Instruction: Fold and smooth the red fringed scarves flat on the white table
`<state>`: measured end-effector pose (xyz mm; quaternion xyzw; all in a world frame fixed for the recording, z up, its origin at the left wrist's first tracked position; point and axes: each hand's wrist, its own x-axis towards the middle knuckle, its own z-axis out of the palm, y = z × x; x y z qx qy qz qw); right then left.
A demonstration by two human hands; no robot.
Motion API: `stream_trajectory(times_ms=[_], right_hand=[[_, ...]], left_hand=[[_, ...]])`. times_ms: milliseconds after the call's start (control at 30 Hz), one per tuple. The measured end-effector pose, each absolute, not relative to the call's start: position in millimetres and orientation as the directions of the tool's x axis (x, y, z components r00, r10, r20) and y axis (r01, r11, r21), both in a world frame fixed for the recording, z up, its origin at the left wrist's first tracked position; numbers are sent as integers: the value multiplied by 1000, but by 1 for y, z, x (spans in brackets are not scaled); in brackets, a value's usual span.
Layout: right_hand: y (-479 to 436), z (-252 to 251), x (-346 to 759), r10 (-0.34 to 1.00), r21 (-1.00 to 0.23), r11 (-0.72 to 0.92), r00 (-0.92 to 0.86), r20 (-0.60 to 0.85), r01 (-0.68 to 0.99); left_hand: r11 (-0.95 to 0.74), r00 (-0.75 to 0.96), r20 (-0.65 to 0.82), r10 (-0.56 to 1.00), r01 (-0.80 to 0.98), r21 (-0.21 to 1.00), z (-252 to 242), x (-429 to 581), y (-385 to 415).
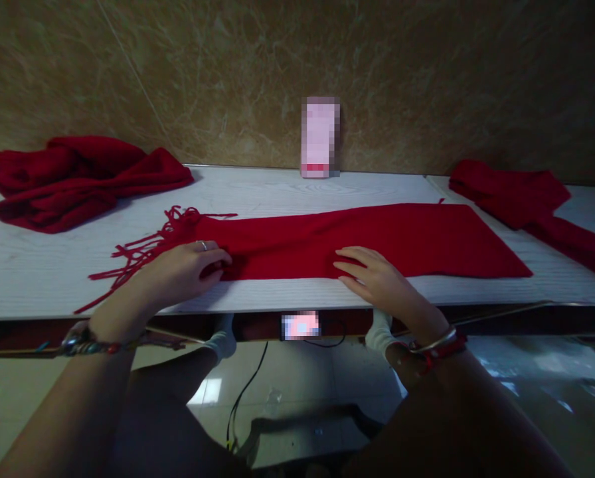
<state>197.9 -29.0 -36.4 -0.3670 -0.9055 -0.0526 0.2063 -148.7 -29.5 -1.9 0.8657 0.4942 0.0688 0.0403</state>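
A red fringed scarf [377,232] lies stretched out in a flat strip across the white table, its tangled tassels at the left and a slanted edge at the right. Near the fringed end, my left hand [190,269], with a ring on one finger, has its fingers curled onto the cloth's near edge and looks closed on it; the fingertips are partly hidden. Toward the middle of the strip, my right hand [370,275] rests on the near edge with its fingers spread apart, holding nothing.
Crumpled red cloth [83,179] lies at the table's back left, and another red cloth [511,192] at the right. A blurred pink box-like object [320,139] stands against the brown marbled wall [228,79]. Below the front edge are a phone-like lit object [301,325] and a black cable [248,388].
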Motion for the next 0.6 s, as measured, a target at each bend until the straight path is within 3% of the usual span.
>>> stream_trajectory(times_ms=[333,600], right_hand=[[-22,-22,181,613,-80,781,-736,287,619],[-24,-21,177,626,-72,768,-721,298,636]], left_hand=[[-599,596,62,801,793,108,-3,-109,-29],[-561,565,20,825,822,-101,2,-88,-26]])
